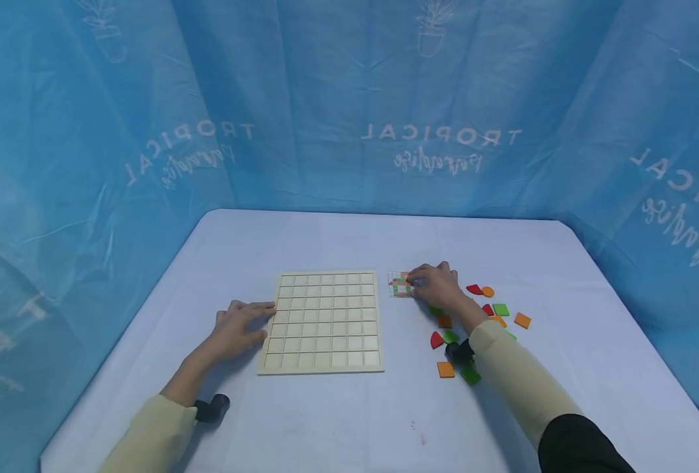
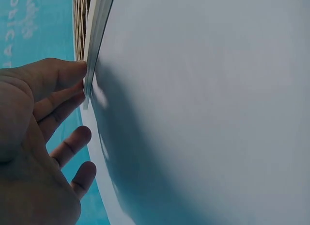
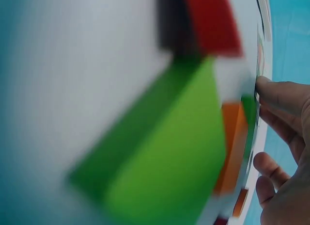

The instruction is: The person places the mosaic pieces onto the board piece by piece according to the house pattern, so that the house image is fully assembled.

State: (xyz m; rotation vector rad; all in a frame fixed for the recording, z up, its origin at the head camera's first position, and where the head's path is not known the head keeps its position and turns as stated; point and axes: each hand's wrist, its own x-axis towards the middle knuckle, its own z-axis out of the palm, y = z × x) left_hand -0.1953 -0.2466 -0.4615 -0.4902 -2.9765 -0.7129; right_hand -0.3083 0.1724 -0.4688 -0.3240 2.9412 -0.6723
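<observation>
A cream wooden board [image 1: 322, 322] with a grid of square recesses lies flat on the table. My left hand [image 1: 240, 328] touches its left side, thumb and forefinger spread along the frame. In the left wrist view the thumb and fingertips meet the board's edge [image 2: 92, 55], while the other fingers stay off it. Right of the board is a small pattern card [image 1: 399, 284] printed with orange and green shapes. My right hand [image 1: 438, 286] pinches the card's right edge between thumb and fingers, covering part of it. Blurred in the right wrist view, a green piece [image 3: 174, 152] looms close.
Loose flat pieces lie under and beside my right forearm: orange squares [image 1: 446, 370], red wedges [image 1: 437, 339], green pieces [image 1: 500, 309] and an orange disc [image 1: 488, 292]. A white cloth covers the table [image 1: 326, 427]. Blue printed curtains [image 1: 349, 98] hang around it.
</observation>
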